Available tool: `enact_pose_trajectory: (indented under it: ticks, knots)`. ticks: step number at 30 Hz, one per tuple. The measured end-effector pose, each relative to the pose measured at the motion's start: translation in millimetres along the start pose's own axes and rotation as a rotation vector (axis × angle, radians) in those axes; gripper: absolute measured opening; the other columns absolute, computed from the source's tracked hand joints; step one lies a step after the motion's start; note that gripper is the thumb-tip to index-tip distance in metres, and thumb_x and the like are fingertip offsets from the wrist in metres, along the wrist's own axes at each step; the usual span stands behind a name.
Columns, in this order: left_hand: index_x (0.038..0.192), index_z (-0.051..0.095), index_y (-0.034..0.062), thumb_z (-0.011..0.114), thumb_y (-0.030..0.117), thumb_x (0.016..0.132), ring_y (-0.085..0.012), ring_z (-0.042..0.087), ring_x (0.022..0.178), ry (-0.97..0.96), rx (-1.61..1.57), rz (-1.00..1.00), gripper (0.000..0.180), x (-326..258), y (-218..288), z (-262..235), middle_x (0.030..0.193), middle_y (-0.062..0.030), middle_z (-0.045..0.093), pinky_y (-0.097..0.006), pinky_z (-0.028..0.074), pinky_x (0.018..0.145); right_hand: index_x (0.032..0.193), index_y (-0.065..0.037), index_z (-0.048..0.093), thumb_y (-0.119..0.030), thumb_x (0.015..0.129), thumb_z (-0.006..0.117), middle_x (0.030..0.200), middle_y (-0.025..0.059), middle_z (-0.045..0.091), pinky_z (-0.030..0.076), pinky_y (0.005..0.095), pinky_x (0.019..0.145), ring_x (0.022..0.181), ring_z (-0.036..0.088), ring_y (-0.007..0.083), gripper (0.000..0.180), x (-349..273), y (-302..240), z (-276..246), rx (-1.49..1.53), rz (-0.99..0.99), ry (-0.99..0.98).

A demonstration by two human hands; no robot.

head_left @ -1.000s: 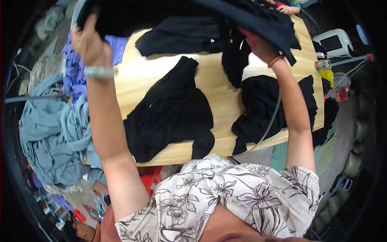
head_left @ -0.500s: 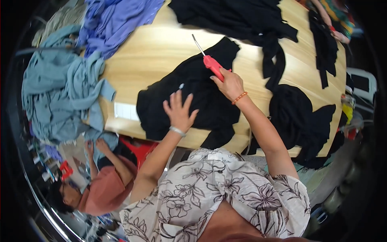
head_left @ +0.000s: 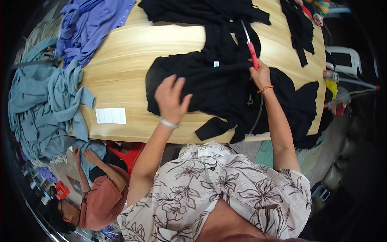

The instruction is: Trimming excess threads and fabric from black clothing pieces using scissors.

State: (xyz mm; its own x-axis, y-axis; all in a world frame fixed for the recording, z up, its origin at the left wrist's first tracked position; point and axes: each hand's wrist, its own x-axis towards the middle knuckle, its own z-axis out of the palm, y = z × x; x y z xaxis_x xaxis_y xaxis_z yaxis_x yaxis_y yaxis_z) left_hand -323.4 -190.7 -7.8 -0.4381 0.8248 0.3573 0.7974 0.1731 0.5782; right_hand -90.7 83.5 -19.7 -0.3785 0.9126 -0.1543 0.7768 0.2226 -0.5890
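Observation:
A black knit garment [head_left: 193, 82] lies spread on the table in front of me, with a small white tag [head_left: 216, 63] near its upper edge. My left hand [head_left: 171, 103] is over the garment's left part, fingers spread and slightly blurred; whether it touches the cloth I cannot tell. My right hand [head_left: 260, 76] is closed around a red-handled tool [head_left: 253, 54] with a slim metal rod pointing away from me. From that hand a thin cord [head_left: 259, 117] runs down towards the table's near edge. The rod's tip is over black cloth at the back.
More black garments lie at the back [head_left: 189, 11] and right [head_left: 296, 97] of the wooden table [head_left: 117, 76]. Purple [head_left: 88, 26] and blue-green clothes [head_left: 38, 105] are heaped left, near a white card [head_left: 111, 116]. A seated person [head_left: 105, 197] handles cloth at lower left; another person's hand [head_left: 318, 20] shows far right.
My right hand has moved right with the red-handled tool. The black garment has shifted right and lies differently, meeting the other black cloth. My left hand has moved to its left part.

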Motion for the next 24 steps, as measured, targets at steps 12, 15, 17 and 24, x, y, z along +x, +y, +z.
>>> enact_pose_trajectory:
  ticks: [12,15,17,24]
  knots:
    - [0.105,0.065,0.001,0.063,-0.003,0.081,-0.0233,0.059,0.083,0.018,-0.164,-0.332,0.024,-64.2,-40.4,-40.0,0.088,-0.0113,0.06,-0.03,0.047,0.079,0.101,-0.002,0.067,-0.007,0.078,0.062,0.063,-0.0003,0.047,0.039,0.0248,0.057,0.059,0.045,0.0085,0.025,-78.6,25.6,-87.9,0.287,-0.021,0.02]
    - [0.099,0.064,0.0005,0.059,-0.007,0.078,-0.0248,0.057,0.084,0.065,-0.17,-0.246,0.023,-56.5,-16.8,-78.6,0.088,-0.0118,0.058,-0.031,0.046,0.076,0.1,-0.002,0.067,-0.009,0.078,0.064,0.061,-0.0006,0.047,0.039,0.0252,0.056,0.058,0.045,0.0084,0.023,-86.6,34.8,-98.8,0.252,-0.026,0.071]
    - [0.1,0.064,0.0,0.058,-0.008,0.079,-0.0226,0.057,0.084,0.042,-0.139,-0.223,0.023,-66.4,-14.9,-87.2,0.088,-0.0118,0.058,-0.031,0.046,0.075,0.099,-0.002,0.067,-0.011,0.078,0.065,0.061,-0.0006,0.046,0.04,0.0254,0.056,0.057,0.044,0.0081,0.023,-89.4,44.7,-103.6,0.224,-0.047,0.111]
    - [0.104,0.055,0.0022,0.062,0.004,0.09,-0.0075,0.054,0.08,-0.258,-0.376,-0.651,0.016,-140.3,-49.3,-51.2,0.086,-0.001,0.057,-0.022,0.045,0.07,0.098,-0.001,0.067,-0.018,0.08,0.071,0.059,0.001,0.052,0.041,0.0261,0.052,0.052,0.049,0.0079,0.025,-100.8,55.9,-122.5,0.237,0.033,-0.052]
